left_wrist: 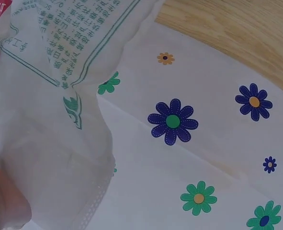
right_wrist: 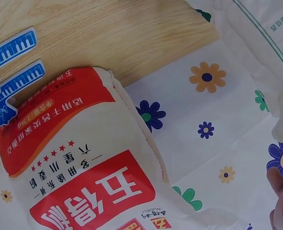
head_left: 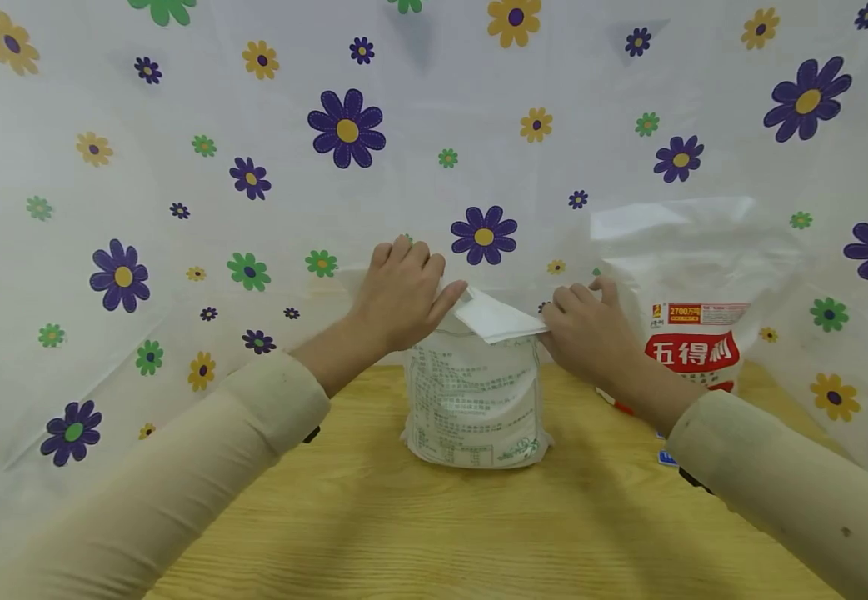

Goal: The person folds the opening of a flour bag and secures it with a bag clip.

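A plump white sack (head_left: pixel 471 400) with green print stands upright on the table, its top folded over in a white flap (head_left: pixel 500 315). My left hand (head_left: pixel 404 292) grips the sack's top edge at the left, thumb pointing along the fold. At the flap's right corner, my right hand (head_left: pixel 584 329) pinches the material with curled fingers. The left wrist view shows the sack's loose upper part (left_wrist: pixel 50 139) spread out wide, with only a bit of the hand (left_wrist: pixel 7 196) beside it. In the right wrist view, the fingers (right_wrist: pixel 277 179) show at the right edge.
To the right stands a red and white flour bag (head_left: pixel 692 350) with its top standing up, close behind my right forearm. Blue cutouts with piano-key drawings (right_wrist: pixel 16 88) lie beside it. A flower-patterned sheet (head_left: pixel 404 192) hangs behind the wooden table (head_left: pixel 449 533).
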Demonstrator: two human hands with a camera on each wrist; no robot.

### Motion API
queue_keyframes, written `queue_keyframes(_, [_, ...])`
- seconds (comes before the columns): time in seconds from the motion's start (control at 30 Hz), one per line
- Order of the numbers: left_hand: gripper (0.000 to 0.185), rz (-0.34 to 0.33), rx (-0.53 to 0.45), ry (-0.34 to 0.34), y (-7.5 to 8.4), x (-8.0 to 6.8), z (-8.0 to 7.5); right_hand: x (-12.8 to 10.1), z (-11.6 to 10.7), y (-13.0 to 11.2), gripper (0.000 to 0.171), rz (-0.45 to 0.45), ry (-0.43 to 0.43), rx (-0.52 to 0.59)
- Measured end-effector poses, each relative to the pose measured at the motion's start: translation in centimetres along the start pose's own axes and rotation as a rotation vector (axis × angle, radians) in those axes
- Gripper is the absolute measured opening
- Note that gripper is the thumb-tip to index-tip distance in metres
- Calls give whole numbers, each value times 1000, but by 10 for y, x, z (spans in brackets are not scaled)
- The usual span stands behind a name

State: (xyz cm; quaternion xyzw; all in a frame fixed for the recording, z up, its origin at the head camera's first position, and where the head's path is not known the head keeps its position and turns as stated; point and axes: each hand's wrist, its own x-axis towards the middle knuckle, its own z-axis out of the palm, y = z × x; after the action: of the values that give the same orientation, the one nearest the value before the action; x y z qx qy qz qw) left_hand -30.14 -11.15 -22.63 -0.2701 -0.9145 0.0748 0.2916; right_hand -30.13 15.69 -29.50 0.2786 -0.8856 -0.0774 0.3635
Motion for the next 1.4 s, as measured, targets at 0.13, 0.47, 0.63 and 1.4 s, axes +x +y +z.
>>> queue_keyframes(0.13, [47,26,61,14,-7,-2,-1,6,-5,1,35,-16,-1,41])
queue_keyframes(0.47, [54,146,86,76,-9,-1,8,13,-16,4,37,55,-21,212])
queue_keyframes(0.63, [52,200,146,93,-9,1,9,20,-9,-5,40,74,-130,245])
queue_keyframes(1.4, [59,147,372,191,-1,2,30,22,23,-23,45,72,-85,295])
